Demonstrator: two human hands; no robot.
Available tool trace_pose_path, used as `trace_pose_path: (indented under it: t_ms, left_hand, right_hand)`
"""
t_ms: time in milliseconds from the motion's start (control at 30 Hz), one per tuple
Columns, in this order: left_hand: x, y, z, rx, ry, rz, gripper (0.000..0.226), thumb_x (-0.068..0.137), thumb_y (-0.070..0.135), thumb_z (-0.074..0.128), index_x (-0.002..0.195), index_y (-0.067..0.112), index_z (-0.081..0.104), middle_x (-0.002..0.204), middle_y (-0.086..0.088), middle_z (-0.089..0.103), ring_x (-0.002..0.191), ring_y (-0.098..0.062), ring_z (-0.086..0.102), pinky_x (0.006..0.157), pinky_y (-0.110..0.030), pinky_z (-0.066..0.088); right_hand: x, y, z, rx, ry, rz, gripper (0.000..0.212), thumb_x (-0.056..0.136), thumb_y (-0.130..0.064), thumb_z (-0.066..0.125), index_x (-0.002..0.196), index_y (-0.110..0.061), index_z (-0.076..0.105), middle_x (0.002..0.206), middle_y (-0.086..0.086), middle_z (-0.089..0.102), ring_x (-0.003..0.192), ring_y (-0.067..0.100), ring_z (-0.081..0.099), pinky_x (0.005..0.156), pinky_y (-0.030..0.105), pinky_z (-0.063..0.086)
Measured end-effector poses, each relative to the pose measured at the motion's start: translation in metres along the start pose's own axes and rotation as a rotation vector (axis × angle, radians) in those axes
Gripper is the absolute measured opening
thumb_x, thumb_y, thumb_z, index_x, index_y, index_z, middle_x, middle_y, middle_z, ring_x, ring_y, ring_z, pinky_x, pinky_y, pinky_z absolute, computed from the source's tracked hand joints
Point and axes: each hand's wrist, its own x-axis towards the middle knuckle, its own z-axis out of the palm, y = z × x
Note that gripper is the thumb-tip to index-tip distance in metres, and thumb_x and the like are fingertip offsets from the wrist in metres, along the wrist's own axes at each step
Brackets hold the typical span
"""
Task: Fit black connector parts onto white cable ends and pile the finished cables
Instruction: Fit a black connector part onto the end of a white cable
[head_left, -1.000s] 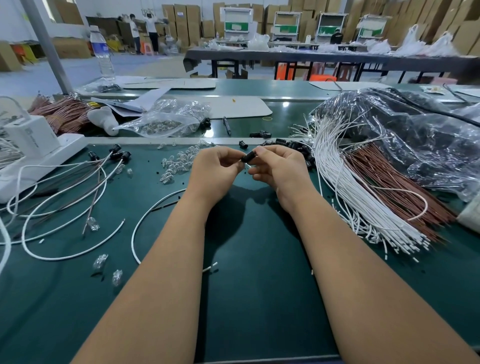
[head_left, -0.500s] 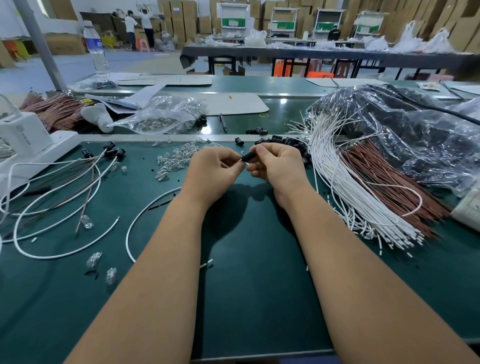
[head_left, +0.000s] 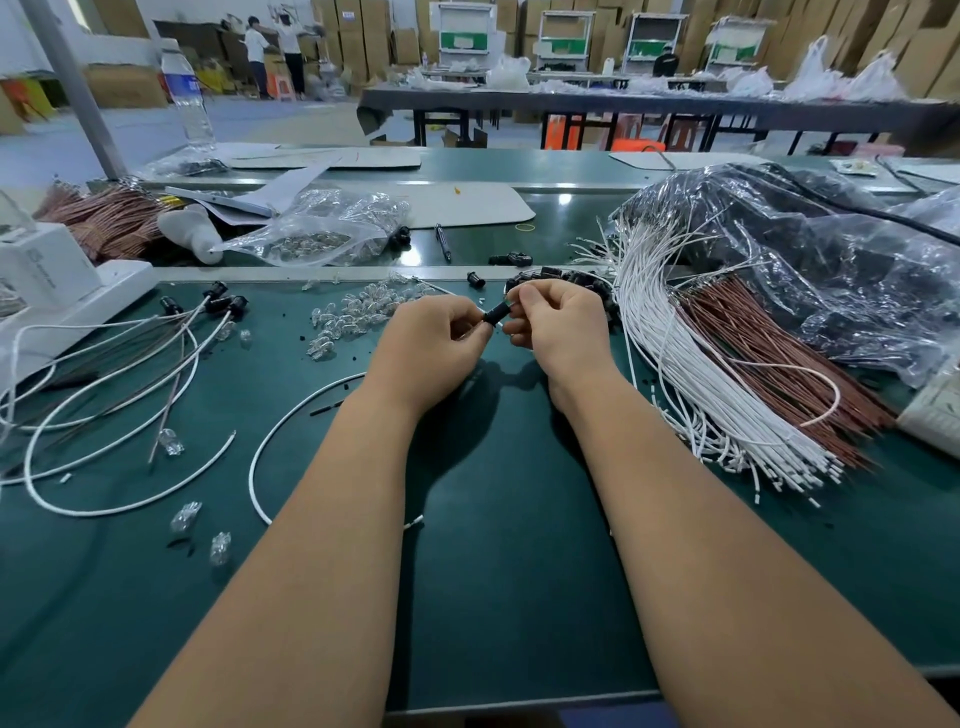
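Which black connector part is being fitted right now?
The black connector part pinched between the left hand and right hand; the other loose ones lie on the table behind the hands.

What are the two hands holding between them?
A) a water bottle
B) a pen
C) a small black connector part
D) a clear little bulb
C: the left hand and the right hand both pinch a small black connector part between their fingers, above the green table.
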Motion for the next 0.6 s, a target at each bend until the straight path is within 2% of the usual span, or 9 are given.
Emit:
trace_pose_path:
  t_ms: [67,167,233,300,400,500,600]
  left_hand:
    - [0.0011,-0.0020,-0.0010,-0.005,0.006,-0.006,0.012,0.088,0.017,0.064,0.080,0.011,0.070,0.067,-0.007,0.064,0.059,-0.019,0.051,0.060,-0.031,0.042]
    - [0.0028,-0.0055,-0.0024,-0.022,0.020,-0.033,0.015,0.088,0.013,0.062,0.075,0.014,0.067,0.069,-0.008,0.067,0.066,-0.027,0.059,0.066,-0.037,0.048]
    - [0.0026,-0.0063,-0.0034,-0.033,0.024,-0.045,0.017,0.089,0.012,0.061,0.073,0.018,0.067,0.068,-0.004,0.067,0.069,-0.026,0.062,0.067,-0.036,0.049]
    - [0.0024,-0.0074,-0.0041,-0.040,0.024,-0.049,0.016,0.090,0.012,0.061,0.076,0.014,0.068,0.069,-0.003,0.068,0.070,-0.026,0.063,0.068,-0.036,0.050]
    - [0.0030,-0.0089,-0.0048,-0.027,0.026,-0.045,0.015,0.090,0.012,0.061,0.076,0.011,0.068,0.068,-0.003,0.067,0.069,-0.025,0.062,0.068,-0.036,0.049]
    - [0.0028,-0.0081,-0.0057,-0.022,0.028,-0.047,0.019,0.089,0.011,0.062,0.073,0.020,0.066,0.066,0.005,0.066,0.067,-0.020,0.063,0.069,-0.032,0.049]
    - [0.0019,-0.0072,-0.0065,-0.080,0.024,-0.081,0.016,0.089,0.012,0.063,0.079,0.024,0.066,0.068,0.005,0.069,0.067,-0.017,0.066,0.074,-0.033,0.055]
  right_hand:
    - [0.0002,-0.0013,-0.0006,0.064,-0.020,0.031,0.026,0.099,-0.007,0.049,0.077,-0.010,0.064,0.068,0.002,0.058,0.047,0.006,0.056,0.050,0.018,0.047]
    - [-0.0002,-0.0040,-0.0011,0.187,-0.072,0.085,0.029,0.101,-0.008,0.043,0.081,-0.007,0.064,0.066,0.005,0.059,0.049,0.013,0.059,0.048,0.020,0.049]
    - [-0.0002,-0.0055,-0.0022,0.253,-0.098,0.112,0.031,0.102,-0.006,0.037,0.084,-0.006,0.063,0.065,0.005,0.060,0.049,0.014,0.060,0.048,0.020,0.049]
    - [-0.0005,-0.0066,-0.0044,0.283,-0.109,0.123,0.030,0.100,-0.001,0.036,0.087,-0.006,0.063,0.064,0.006,0.063,0.050,0.015,0.062,0.048,0.021,0.050]
    - [-0.0013,-0.0072,-0.0051,0.253,-0.110,0.107,0.023,0.094,0.004,0.043,0.087,-0.007,0.062,0.067,0.007,0.065,0.052,0.017,0.064,0.049,0.022,0.051]
    - [-0.0017,-0.0058,-0.0032,0.175,-0.095,0.066,0.016,0.095,0.001,0.049,0.087,-0.007,0.060,0.072,0.009,0.066,0.054,0.017,0.067,0.050,0.022,0.052]
    - [-0.0011,-0.0043,-0.0027,0.155,-0.083,0.042,0.014,0.096,0.000,0.050,0.086,-0.007,0.058,0.074,0.011,0.066,0.056,0.017,0.069,0.051,0.022,0.053]
